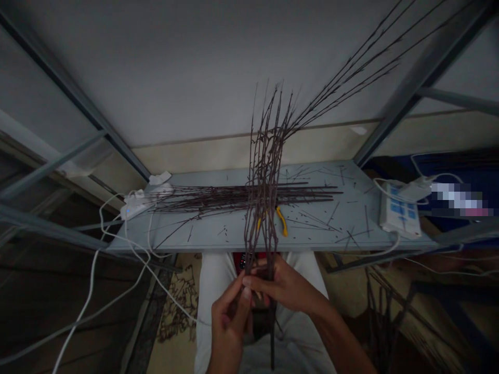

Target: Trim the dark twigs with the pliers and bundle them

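While the person sits at a grey shelf (218,235), the right hand (281,284) is closed around a bunch of thin dark twigs (265,192) - they stand up tall, held over the lap, and some long ones lean far off to the right. The left hand (230,319) curls in close by the bunch, but I can't tell if it has hold. On the far shelf, more twigs (218,200) lie flat, just by yellow-handled pliers (282,221). A white power strip (399,210) sits on the right end - white cords (91,280) hang down on the left.
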`<state>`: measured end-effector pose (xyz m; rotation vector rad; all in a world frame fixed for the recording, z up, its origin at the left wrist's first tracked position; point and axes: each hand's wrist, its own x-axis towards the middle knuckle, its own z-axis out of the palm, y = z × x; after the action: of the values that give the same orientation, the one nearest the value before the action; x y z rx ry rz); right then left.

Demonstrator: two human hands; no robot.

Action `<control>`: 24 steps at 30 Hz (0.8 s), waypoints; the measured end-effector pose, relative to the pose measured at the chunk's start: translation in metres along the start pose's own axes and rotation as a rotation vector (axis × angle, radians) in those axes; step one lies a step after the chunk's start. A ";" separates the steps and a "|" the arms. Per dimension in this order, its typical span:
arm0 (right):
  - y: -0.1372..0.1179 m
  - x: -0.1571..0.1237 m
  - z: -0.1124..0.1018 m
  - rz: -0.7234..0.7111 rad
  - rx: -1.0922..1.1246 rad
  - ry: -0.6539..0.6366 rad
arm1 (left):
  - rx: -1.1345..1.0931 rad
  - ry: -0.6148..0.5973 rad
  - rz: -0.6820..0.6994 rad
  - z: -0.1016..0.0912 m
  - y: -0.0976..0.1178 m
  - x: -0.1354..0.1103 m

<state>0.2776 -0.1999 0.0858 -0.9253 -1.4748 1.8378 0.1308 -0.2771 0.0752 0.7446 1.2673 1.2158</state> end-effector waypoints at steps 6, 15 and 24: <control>0.015 0.002 0.004 -0.027 0.366 -0.053 | -0.322 -0.034 -0.176 0.001 -0.002 0.007; 0.000 0.004 0.017 -0.059 0.093 0.174 | -0.086 -0.207 -0.016 -0.015 0.007 0.020; 0.017 0.012 0.018 -0.085 0.047 0.076 | -0.093 -0.112 -0.087 -0.011 0.003 0.032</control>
<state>0.2552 -0.2036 0.0701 -0.8857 -1.3976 1.7496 0.1158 -0.2480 0.0660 0.6731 1.1323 1.1391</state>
